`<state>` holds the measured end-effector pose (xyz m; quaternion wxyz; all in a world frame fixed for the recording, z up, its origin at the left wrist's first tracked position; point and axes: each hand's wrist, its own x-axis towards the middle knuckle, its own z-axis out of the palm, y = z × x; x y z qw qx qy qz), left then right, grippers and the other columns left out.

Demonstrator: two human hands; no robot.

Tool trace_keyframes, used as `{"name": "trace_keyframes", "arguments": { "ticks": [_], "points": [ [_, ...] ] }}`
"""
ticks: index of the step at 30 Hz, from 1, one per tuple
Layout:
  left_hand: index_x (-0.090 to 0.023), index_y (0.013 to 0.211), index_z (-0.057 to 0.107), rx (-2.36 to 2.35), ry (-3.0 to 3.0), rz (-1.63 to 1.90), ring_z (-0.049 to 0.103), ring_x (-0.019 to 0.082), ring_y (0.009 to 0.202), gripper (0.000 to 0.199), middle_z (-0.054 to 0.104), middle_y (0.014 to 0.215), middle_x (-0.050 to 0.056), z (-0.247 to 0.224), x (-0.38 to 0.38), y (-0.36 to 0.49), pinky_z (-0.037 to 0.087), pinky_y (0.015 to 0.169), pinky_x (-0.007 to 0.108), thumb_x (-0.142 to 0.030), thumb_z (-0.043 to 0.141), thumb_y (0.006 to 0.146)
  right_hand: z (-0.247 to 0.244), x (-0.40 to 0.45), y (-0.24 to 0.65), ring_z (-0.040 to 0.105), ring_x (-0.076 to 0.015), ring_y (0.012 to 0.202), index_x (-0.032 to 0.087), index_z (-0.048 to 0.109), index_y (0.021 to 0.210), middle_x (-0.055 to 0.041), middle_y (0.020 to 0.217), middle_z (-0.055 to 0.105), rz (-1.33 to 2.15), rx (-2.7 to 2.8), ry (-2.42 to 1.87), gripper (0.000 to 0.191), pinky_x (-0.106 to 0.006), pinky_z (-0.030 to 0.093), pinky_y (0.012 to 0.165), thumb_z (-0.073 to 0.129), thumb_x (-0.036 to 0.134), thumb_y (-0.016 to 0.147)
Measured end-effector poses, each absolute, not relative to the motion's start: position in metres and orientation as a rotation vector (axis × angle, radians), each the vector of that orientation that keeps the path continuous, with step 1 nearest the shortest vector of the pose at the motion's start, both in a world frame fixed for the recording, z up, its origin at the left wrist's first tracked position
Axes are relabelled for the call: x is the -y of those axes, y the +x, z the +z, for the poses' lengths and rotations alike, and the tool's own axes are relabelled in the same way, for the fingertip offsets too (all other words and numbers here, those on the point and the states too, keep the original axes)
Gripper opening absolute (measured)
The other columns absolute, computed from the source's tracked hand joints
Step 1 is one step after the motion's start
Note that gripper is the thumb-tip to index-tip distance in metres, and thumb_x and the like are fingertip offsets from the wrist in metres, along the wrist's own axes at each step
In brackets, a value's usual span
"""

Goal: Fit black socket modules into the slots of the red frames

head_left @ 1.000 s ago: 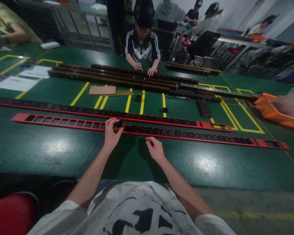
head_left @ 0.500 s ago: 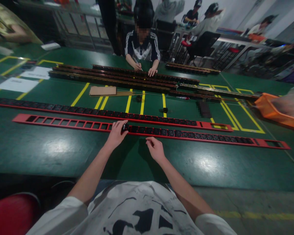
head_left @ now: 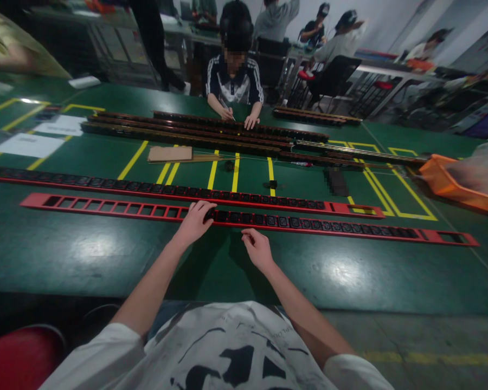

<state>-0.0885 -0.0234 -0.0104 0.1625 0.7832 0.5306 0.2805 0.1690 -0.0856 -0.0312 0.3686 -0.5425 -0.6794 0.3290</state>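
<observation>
Stretching forward from the near side, the left arm is angled to the right, and a black socket (head_left: 209,215) is pinched between thumb and fingers of the left hand (head_left: 194,222) at the nearer red bar (head_left: 433,236), just right of its open slots. The right hand (head_left: 258,249) is held near the bar's near edge, fingertips drawn together. Print on the white papers (head_left: 28,145), far left, cannot be read.

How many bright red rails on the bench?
2: near rail at the left hand; far rail just beyond it, running off the picture's left edge. None seems hidden.
</observation>
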Motion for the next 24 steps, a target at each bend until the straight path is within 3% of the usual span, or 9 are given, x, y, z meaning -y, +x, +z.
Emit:
{"name": "trace_keyframes", "arguments": {
  "ticks": [7, 24],
  "points": [
    [-0.021, 0.127, 0.060, -1.481, 2.243, 0.752, 0.053, 0.027, 0.113, 0.045, 0.058, 0.120, 0.008, -0.009, 0.017, -0.090, 0.046, 0.101, 0.045, -0.016, 0.057, 0.082, -0.035, 0.085, 0.168, 0.060, -0.0150, 0.068, 0.019, 0.071, 0.100, -0.0029, 0.082, 0.070, 0.819, 1.729, -1.400, 0.023, -0.028, 0.048, 0.069, 0.052, 0.026, 0.091],
    [-0.024, 0.108, 0.063, -1.446, 2.135, 0.665, 0.055, 0.028, 0.111, 0.038, 0.060, 0.112, 0.006, -0.003, 0.006, -0.089, 0.047, 0.103, 0.050, -0.014, 0.064, 0.072, -0.032, 0.087, 0.168, 0.063, -0.0155, 0.072, 0.020, 0.071, 0.101, -0.0027, 0.084, 0.071, 0.828, 1.733, -1.401, 0.022, -0.028, 0.050, 0.068, 0.051, 0.024, 0.092]
  ]
}}
